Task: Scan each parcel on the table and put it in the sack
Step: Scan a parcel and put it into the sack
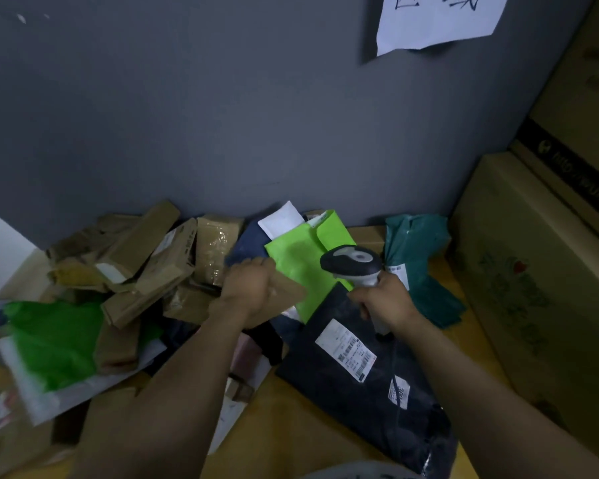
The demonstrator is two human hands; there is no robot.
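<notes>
Our left hand [248, 285] is closed on a small flat brown cardboard parcel [286, 290], lifted a little above the pile. Our right hand [386, 302] is wrapped around the handle of the grey and black handheld barcode scanner [353, 264], whose head is above the bright green paper envelope [301, 267]. No label shows on the brown parcel, so we should probably turn it until the label faces the scanner, then hold both steady. The dark plastic mailer bag [367, 385] lies near on the wooden table [291, 437], its white label up. We do not see the sack in this view.
</notes>
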